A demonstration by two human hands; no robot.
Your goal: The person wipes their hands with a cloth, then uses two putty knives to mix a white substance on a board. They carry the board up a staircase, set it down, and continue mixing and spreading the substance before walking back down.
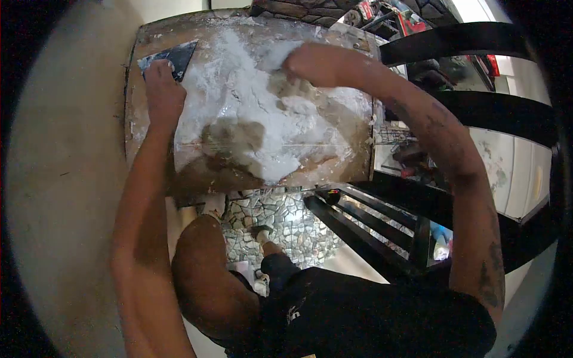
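My left hand [163, 92] is closed around a scraper with a wide, dark blade [182, 58], at the far left corner of a wooden board [194, 161]. White smears mark the blade. A loose, uneven heap of white powder [239, 89] covers much of the board, with some lumps in it. Over the powder's far right side hangs my right hand [302, 63], bent downward at the wrist. Its fingers point away and down and are mostly hidden, so I cannot tell what they hold. Damp-looking, darker patches show on the near part of the board.
A black railing [456, 45] with thick bars runs along the right side, close to my right arm. Beyond it lies mixed clutter [409, 24]. A pale wall [71, 149] stands at the left. Below is a stone-patterned floor [286, 221], with my legs near the board's front edge.
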